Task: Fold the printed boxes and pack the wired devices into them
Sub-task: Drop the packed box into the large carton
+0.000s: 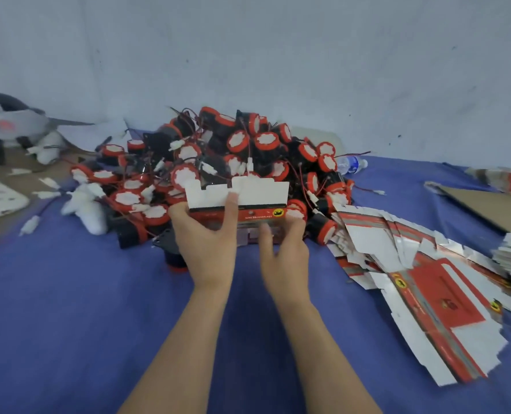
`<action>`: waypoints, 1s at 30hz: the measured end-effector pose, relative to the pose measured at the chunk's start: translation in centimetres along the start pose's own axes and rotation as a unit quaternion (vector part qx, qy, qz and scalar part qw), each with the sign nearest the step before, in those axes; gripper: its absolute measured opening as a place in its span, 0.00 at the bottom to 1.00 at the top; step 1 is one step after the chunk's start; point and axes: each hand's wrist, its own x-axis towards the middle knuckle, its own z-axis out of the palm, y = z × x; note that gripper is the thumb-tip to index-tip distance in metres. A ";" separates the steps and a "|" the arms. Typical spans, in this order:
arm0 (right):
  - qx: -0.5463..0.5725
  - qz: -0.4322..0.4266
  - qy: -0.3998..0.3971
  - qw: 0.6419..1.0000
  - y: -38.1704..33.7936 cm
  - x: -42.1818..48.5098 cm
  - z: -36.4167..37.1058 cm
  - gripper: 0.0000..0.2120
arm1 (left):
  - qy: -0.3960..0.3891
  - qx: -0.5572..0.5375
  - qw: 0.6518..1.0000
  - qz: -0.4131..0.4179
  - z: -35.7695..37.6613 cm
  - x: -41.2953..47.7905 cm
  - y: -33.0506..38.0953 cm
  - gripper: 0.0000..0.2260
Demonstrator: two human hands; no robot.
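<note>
Though its flap (239, 194) stands raised, the printed box (248, 215) hides its inside.

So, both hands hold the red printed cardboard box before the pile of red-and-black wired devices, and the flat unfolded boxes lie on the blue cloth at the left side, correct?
Only the side is wrong: in the head view the flat unfolded red-and-white cardboard boxes lie on the blue cloth at the right side. The rest holds.

Two bare forearms (188, 339) and bare wrists showed. Left hand (206, 243) and right hand (284, 252) were bare too, fingers (231, 210) slim and fairly long. Right hand was motion-blurred, left was sharp. Forearms looked lean.
</note>
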 end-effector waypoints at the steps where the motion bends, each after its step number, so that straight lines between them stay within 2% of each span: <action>1: 0.005 0.002 0.003 1.000 0.1 0.0 0.1 0.09 | -0.005 0.013 1.000 0.020 -0.1 -0.1 -0.3 0.24; 5: 0.015 0.008 0.023 1.000 0.2 -0.1 0.1 0.17 | -0.035 0.082 0.991 0.098 -0.4 -0.6 -1.1 0.27; 8: 0.020 -0.007 0.023 1.000 0.2 -0.2 0.0 0.24 | -0.053 -0.007 0.996 0.068 -0.3 -1.0 -1.0 0.22; 11: 0.059 -0.005 0.012 0.998 0.2 -0.5 0.1 0.19 | -0.040 -0.031 0.998 0.029 0.1 -1.1 -1.2 0.20; 14: 0.079 -0.001 0.003 0.997 -0.2 -0.7 0.2 0.14 | -0.021 0.001 1.000 0.017 0.1 -0.9 -1.6 0.22; 16: 0.094 0.004 -0.003 0.996 -0.3 -0.7 0.1 0.15 | -0.014 0.030 0.999 0.027 -0.1 -0.8 -1.7 0.22; 17: 0.103 0.003 0.000 0.995 -0.2 -0.7 0.1 0.20 | -0.018 0.039 0.999 0.034 -0.2 -0.8 -1.8 0.21; 19: 0.130 0.012 0.023 0.991 -0.3 -0.4 0.0 0.25 | -0.046 0.041 0.997 0.051 -0.3 -0.9 -1.9 0.23; 22: 0.167 0.061 0.055 0.983 -0.3 0.0 -0.2 0.18 | -0.118 0.036 0.987 0.103 0.0 -1.8 -1.7 0.29; 25: 0.183 0.090 0.039 0.978 0.0 0.4 -0.6 0.18 | -0.189 0.014 0.972 0.139 0.3 -3.0 -1.5 0.28; 30: 0.161 -0.026 -0.017 0.986 -0.6 0.6 -1.5 0.19 | -0.185 0.000 0.974 0.127 0.5 -2.6 -1.8 0.25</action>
